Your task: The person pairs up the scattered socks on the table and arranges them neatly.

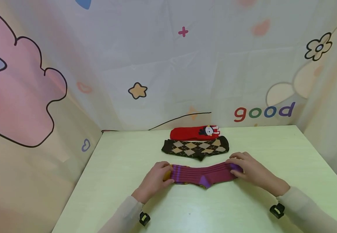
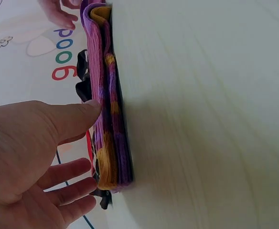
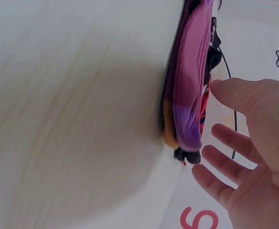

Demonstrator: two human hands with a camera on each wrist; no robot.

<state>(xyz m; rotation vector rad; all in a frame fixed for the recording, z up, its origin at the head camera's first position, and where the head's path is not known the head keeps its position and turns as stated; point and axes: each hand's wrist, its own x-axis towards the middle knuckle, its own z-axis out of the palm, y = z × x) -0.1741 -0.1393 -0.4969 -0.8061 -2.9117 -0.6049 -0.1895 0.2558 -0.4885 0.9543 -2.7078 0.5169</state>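
A pair of magenta socks [image 1: 190, 174] with purple heel and toe and a mustard cuff lies flat across the table, one sock on top of the other. At the cuff end is my left hand [image 1: 157, 177], its thumb touching the upper sock's side and its other fingers loosely extended beyond the cuff, as the left wrist view shows. My right hand [image 1: 251, 170] hovers around the purple toe [image 3: 187, 129], fingers spread and relaxed. Just behind lie dark brown argyle socks [image 1: 196, 148], and behind those, red socks [image 1: 186, 133] with a cartoon figure.
The pale green table [image 1: 113, 181] reaches back to a printed curtain [image 1: 168, 64] bearing a star and the word "good". More curtain hangs along the left and right sides. A small black wrist device [image 1: 277, 210] sits at my right sleeve, another [image 1: 144, 218] at my left.
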